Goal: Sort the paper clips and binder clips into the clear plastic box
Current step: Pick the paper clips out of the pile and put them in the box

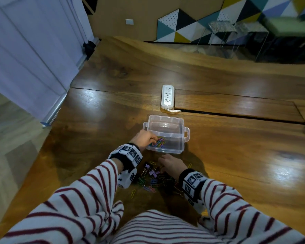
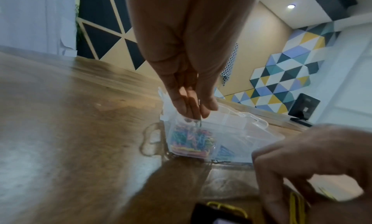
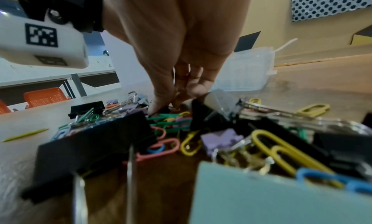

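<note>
On the wooden table, near its near edge, sits the clear plastic box, lid off, w/ a divider splitting it into a far and a near compartment. Far compartment shows nothing inside; near compartment holds a heap of coloured paper clips bunched at its left end. Left hand reaches over the box's left wall, fingertips pointing down & pressed together just above that heap. Left wrist view shows something thin & dark between them, prob. a clip, but too blurred to be sure, so can't tell if it's pinching anything.

Right hand is down on the table just near of the box, fingers curled into the mixed pile of clips, tips touching the green & red paper clips there. Whether it has actually got hold of one, can't tell – tips are buried among the pieces.

Pile lies between the two wrists: black binder clips, purple binder clips, plus yellow, pink, blue, green paper clips, all tangled. One yellow paper clip lies apart, near-left of the pile.

Far of the box, a white power strip lies on the table, cord end toward the box.
</note>
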A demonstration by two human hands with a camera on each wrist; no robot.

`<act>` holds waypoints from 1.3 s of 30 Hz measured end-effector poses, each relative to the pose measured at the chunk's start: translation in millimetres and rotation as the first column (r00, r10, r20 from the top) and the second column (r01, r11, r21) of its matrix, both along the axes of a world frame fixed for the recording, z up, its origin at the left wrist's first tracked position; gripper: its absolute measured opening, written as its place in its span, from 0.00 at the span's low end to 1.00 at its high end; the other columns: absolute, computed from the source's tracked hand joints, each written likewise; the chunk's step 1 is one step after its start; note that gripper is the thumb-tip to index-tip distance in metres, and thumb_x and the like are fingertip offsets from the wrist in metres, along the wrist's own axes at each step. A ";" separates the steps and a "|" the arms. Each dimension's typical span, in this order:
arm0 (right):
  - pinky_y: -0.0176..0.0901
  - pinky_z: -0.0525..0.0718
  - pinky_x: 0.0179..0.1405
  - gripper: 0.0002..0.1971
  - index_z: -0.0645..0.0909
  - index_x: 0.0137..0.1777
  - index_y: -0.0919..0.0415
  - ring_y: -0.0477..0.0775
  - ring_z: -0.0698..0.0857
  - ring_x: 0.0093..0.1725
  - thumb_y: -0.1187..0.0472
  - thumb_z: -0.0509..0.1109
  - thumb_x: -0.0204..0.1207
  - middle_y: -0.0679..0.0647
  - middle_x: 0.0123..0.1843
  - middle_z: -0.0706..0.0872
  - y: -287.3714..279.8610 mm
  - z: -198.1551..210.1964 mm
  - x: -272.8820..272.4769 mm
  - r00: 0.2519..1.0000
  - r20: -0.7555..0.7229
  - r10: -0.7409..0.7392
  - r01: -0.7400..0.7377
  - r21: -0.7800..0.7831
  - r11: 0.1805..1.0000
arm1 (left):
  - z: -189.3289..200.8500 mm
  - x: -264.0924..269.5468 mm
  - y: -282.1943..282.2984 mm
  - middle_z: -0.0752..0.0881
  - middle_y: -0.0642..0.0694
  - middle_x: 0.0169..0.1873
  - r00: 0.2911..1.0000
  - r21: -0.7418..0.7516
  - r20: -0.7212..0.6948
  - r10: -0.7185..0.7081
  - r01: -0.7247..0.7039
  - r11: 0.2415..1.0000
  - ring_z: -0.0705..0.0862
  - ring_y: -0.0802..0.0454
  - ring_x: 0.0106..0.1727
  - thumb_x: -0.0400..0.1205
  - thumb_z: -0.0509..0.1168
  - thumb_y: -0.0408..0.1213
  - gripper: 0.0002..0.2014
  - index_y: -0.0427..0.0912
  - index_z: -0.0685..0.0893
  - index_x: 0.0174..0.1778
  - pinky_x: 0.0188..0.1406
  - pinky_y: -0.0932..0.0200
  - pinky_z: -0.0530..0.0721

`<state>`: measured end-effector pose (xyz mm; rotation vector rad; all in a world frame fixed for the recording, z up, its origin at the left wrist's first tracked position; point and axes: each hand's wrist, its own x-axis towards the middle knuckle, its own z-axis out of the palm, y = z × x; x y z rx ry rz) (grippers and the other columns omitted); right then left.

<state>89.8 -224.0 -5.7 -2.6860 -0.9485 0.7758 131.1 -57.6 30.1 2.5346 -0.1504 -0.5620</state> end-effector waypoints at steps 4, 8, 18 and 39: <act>0.53 0.79 0.58 0.13 0.77 0.58 0.63 0.61 0.79 0.61 0.68 0.66 0.74 0.60 0.61 0.82 -3.3 1.8 4.2 0.993 -0.076 -0.086 0.093 0.088 0.992 | -6.9 -19.0 7.3 0.83 0.35 0.58 0.992 0.125 0.020 -0.124 0.120 0.985 0.81 0.38 0.61 0.80 0.62 0.37 0.13 0.37 0.83 0.58 0.53 0.57 0.83; 0.50 0.81 0.55 0.05 0.80 0.48 0.59 0.55 0.82 0.52 0.66 0.69 0.72 0.58 0.52 0.86 -5.3 5.2 8.9 0.970 -0.197 -0.141 0.180 0.200 0.963 | -11.6 -38.5 7.8 0.82 0.41 0.60 0.984 0.182 0.096 -0.147 0.128 0.975 0.80 0.43 0.61 0.82 0.59 0.37 0.14 0.47 0.82 0.61 0.62 0.49 0.80; 0.47 0.81 0.60 0.12 0.80 0.60 0.60 0.56 0.82 0.59 0.63 0.65 0.78 0.60 0.60 0.84 10.9 46.5 22.5 0.950 -0.167 -0.262 0.310 0.433 0.846 | -3.9 -83.9 33.5 0.75 0.44 0.69 0.957 0.016 0.289 0.011 -0.017 1.000 0.74 0.50 0.68 0.81 0.60 0.32 0.20 0.44 0.74 0.70 0.68 0.59 0.74; 0.55 0.82 0.58 0.18 0.73 0.68 0.59 0.59 0.77 0.65 0.65 0.61 0.79 0.58 0.66 0.78 -2.6 -4.3 -42.6 0.971 0.043 0.234 -0.237 0.095 0.967 | -31.3 -141.7 18.3 0.69 0.44 0.66 0.985 0.113 -0.044 -0.166 0.170 0.979 0.77 0.46 0.60 0.77 0.65 0.28 0.29 0.49 0.66 0.72 0.58 0.53 0.81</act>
